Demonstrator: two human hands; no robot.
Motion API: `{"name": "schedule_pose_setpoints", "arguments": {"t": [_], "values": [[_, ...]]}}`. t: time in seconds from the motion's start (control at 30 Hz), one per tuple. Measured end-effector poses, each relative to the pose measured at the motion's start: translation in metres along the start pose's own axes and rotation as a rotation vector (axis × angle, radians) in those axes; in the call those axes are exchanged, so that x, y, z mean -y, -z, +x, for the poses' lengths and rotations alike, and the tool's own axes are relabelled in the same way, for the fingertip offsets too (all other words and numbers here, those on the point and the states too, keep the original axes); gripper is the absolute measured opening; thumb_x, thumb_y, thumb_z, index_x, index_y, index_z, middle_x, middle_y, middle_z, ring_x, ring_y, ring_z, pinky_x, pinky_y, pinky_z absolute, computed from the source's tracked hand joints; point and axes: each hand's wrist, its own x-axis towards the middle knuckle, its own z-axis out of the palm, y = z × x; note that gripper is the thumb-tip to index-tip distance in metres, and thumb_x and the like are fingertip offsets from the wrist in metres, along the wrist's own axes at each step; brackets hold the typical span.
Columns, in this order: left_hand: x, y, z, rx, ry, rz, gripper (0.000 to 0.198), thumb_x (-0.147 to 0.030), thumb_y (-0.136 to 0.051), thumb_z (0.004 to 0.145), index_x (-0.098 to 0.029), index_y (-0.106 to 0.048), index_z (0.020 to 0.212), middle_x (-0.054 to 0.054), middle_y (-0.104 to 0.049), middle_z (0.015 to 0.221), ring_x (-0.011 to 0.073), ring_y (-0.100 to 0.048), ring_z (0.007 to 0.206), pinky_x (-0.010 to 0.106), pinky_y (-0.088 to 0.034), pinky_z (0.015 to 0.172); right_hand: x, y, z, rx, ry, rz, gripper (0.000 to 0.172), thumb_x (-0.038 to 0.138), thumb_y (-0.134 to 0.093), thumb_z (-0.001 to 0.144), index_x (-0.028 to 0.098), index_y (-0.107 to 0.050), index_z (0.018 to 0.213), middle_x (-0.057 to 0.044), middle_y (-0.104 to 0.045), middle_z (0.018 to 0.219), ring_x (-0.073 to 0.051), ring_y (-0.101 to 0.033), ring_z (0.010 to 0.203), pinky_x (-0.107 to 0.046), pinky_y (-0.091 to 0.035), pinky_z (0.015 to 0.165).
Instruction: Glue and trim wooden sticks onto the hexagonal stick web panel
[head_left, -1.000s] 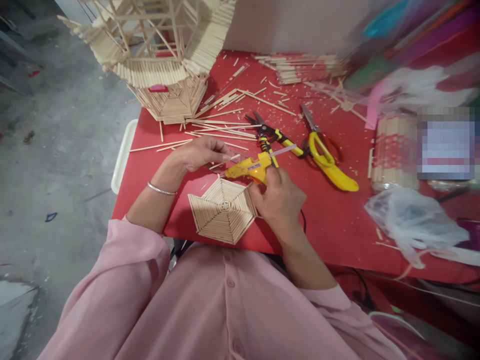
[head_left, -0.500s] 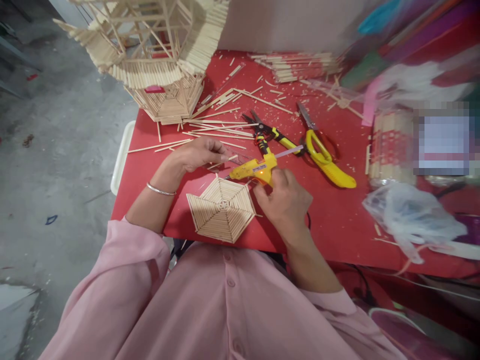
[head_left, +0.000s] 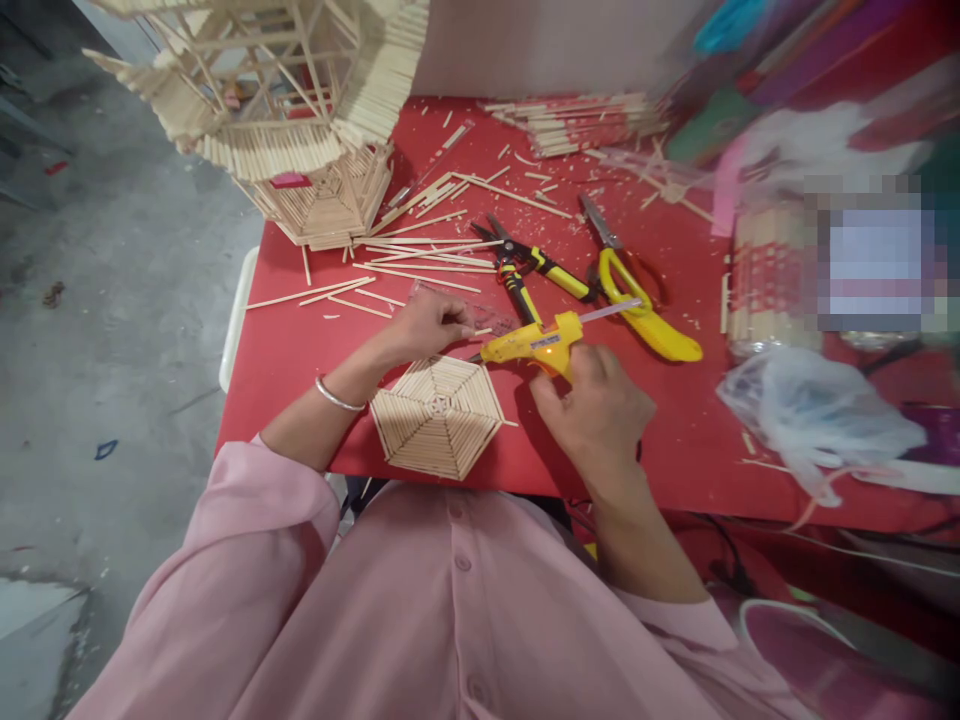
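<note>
The left hand (head_left: 429, 325) has its fingertips pinched together on what looks like a short stick (head_left: 483, 331), above the far edge of a hexagonal stick panel (head_left: 435, 437) lying flat near the front of the red table (head_left: 690, 450). The right hand (head_left: 596, 405) grasps a yellow glue gun (head_left: 525, 345), nozzle pointing left, close to the left fingertips. Beyond them, from left to right, stand or lie a tiered stick model (head_left: 262, 150), loose sticks (head_left: 427, 267), black-and-yellow cutters (head_left: 559, 275), yellow-handled scissors (head_left: 660, 335) and a whitish plastic bag (head_left: 817, 410).
</note>
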Motion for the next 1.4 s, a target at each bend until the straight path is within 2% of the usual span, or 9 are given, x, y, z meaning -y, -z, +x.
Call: {"name": "schedule_pose_setpoints", "arguments": {"t": [0.17, 0.37, 0.6, 0.73, 0.87, 1.03, 1.1, 1.2, 1.4], "values": [[-0.004, -0.002, -0.003, 0.043, 0.028, 0.108, 0.018, -0.013, -0.066, 0.084, -0.016, -0.062, 0.067, -0.002, -0.058, 0.063, 0.0104, -0.051, 0.064, 0.028, -0.038, 0.064, -0.007, 0.006, -0.004, 0.026, -0.020, -0.028, 0.031, 0.039, -0.054, 0.089, 0.016, -0.065, 0.107, -0.012, -0.065, 0.095, -0.022, -0.054, 0.076, -0.032, -0.018, 0.058], [-0.010, -0.005, -0.008, 0.055, 0.085, 0.361, 0.012, -0.020, -0.065, 0.084, -0.018, -0.068, 0.073, 0.001, -0.068, 0.072, 0.0146, -0.059, 0.071, 0.029, -0.035, 0.063, -0.012, 0.013, -0.006, 0.057, -0.041, -0.050, 0.035, 0.040, -0.054, 0.091, 0.015, -0.065, 0.114, -0.012, -0.065, 0.096, -0.021, -0.052, 0.075, -0.032, -0.019, 0.058], [-0.012, -0.007, -0.010, 0.085, 0.069, 0.493, 0.014, -0.020, -0.061, 0.083, -0.019, -0.074, 0.079, 0.004, -0.074, 0.083, 0.0185, -0.063, 0.079, 0.031, -0.038, 0.065, -0.011, 0.007, -0.009, 0.028, -0.036, -0.010, 0.034, 0.042, -0.053, 0.093, 0.016, -0.066, 0.111, -0.013, -0.065, 0.097, -0.023, -0.055, 0.079, -0.031, -0.023, 0.059], [-0.015, -0.006, -0.010, 0.102, 0.084, 0.508, 0.015, -0.021, -0.061, 0.084, -0.020, -0.076, 0.084, 0.005, -0.076, 0.088, 0.0209, -0.066, 0.085, 0.032, -0.042, 0.070, -0.015, 0.003, -0.011, 0.029, -0.077, 0.034, 0.049, 0.060, -0.053, 0.095, 0.017, -0.065, 0.114, -0.013, -0.065, 0.098, -0.024, -0.056, 0.079, -0.031, -0.027, 0.060], [-0.013, -0.006, -0.011, 0.100, 0.015, 0.564, 0.018, -0.020, -0.059, 0.086, -0.020, -0.078, 0.087, 0.005, -0.079, 0.096, 0.0224, -0.068, 0.093, 0.033, -0.044, 0.073, -0.030, 0.004, -0.018, 0.101, -0.193, 0.142, 0.068, 0.085, -0.053, 0.086, 0.020, -0.064, 0.103, -0.010, -0.065, 0.089, -0.023, -0.057, 0.074, -0.032, -0.033, 0.062], [-0.009, -0.006, -0.013, 0.092, -0.073, 0.664, 0.026, -0.015, -0.055, 0.084, -0.021, -0.080, 0.090, 0.006, -0.081, 0.103, 0.0230, -0.070, 0.096, 0.033, -0.047, 0.076, -0.057, 0.004, -0.033, 0.198, -0.337, 0.278, 0.063, 0.088, -0.057, 0.080, 0.025, -0.057, 0.080, -0.003, -0.059, 0.072, -0.022, -0.055, 0.065, -0.033, -0.037, 0.061], [-0.008, -0.005, -0.013, 0.099, -0.087, 0.686, 0.027, -0.015, -0.055, 0.083, -0.021, -0.081, 0.091, 0.006, -0.081, 0.105, 0.0233, -0.070, 0.096, 0.033, -0.048, 0.075, -0.066, 0.002, -0.039, 0.148, -0.332, 0.269, 0.058, 0.082, -0.055, 0.085, 0.025, -0.059, 0.079, -0.004, -0.059, 0.071, -0.022, -0.055, 0.067, -0.034, -0.039, 0.063], [-0.009, -0.004, -0.013, 0.113, -0.085, 0.699, 0.027, -0.016, -0.055, 0.083, -0.020, -0.080, 0.090, 0.007, -0.082, 0.104, 0.0238, -0.071, 0.097, 0.033, -0.047, 0.074, -0.072, -0.003, -0.046, 0.012, -0.258, 0.171, 0.053, 0.073, -0.053, 0.092, 0.022, -0.069, 0.091, -0.010, -0.066, 0.082, -0.026, -0.059, 0.077, -0.037, -0.043, 0.070], [-0.011, -0.002, -0.012, 0.138, -0.064, 0.684, 0.027, -0.017, -0.056, 0.083, -0.021, -0.081, 0.092, 0.006, -0.082, 0.107, 0.0239, -0.072, 0.100, 0.033, -0.047, 0.074, -0.059, -0.008, -0.047, -0.184, -0.180, 0.047, 0.045, 0.056, -0.055, 0.099, 0.018, -0.075, 0.113, -0.018, -0.070, 0.109, -0.033, -0.063, 0.098, -0.045, -0.045, 0.082]]}}
